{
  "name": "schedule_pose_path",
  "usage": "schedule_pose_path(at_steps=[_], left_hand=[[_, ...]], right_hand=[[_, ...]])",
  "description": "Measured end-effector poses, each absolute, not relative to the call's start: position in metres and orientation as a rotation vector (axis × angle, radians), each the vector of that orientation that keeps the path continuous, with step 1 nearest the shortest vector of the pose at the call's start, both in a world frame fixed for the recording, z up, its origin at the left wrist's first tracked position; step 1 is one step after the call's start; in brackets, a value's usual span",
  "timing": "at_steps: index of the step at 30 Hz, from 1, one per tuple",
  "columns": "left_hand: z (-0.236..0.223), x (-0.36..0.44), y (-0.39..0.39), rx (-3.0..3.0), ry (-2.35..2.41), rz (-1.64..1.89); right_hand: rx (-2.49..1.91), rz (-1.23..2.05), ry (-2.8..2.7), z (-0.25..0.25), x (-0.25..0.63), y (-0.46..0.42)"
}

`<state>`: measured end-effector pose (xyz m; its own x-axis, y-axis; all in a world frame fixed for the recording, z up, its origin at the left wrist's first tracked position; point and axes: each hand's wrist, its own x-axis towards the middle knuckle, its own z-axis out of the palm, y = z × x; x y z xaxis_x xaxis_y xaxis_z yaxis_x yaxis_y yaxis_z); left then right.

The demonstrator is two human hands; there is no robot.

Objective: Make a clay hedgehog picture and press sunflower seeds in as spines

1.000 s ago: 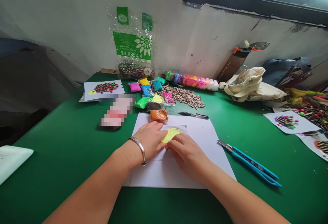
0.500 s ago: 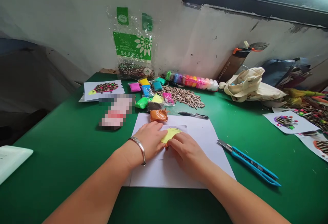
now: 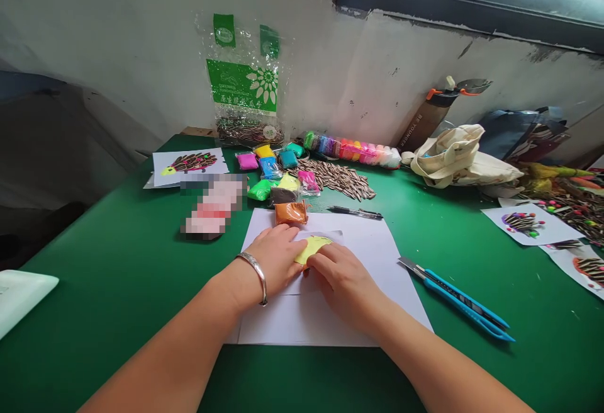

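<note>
A flattened patch of yellow modelling clay (image 3: 313, 248) lies on a small sheet of paper (image 3: 293, 284), with a bit of orange-brown clay (image 3: 306, 271) at its lower edge. My left hand (image 3: 277, 254), a silver bangle at its wrist, rests flat on the paper with outstretched fingers, the thumb at the yellow clay's left edge. From the right, my right hand (image 3: 340, 274) curls over the lower edge, its fingers pinched at the orange-brown clay; the fingertips are partly hidden. Larger white sheets (image 3: 302, 325) lie underneath. Just beyond my left hand sits a packet of orange-brown clay (image 3: 290, 213).
Around the green table (image 3: 141, 312) are a blue utility knife (image 3: 465, 306) with its blade showing, a black pen (image 3: 355, 212), colourful clay packets (image 3: 268, 167), loose sunflower seeds (image 3: 346, 179), a seed bag (image 3: 246, 95) and a seed-covered hedgehog picture (image 3: 189, 166).
The whole view has shifted very slightly. Both hands stay in the same place on the paper and clay, with no clear movement.
</note>
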<state>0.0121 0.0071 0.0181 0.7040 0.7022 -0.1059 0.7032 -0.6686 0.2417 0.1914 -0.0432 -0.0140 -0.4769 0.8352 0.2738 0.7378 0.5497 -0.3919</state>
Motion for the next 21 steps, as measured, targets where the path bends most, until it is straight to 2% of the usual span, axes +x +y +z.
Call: schedule_pose_path(at_steps=[21], left_hand=[[0.023, 0.015, 0.005, 2.651, 1.159, -0.065]], right_hand=[[-1.414, 0.104, -2.298, -0.02, 0.189, -0.053]])
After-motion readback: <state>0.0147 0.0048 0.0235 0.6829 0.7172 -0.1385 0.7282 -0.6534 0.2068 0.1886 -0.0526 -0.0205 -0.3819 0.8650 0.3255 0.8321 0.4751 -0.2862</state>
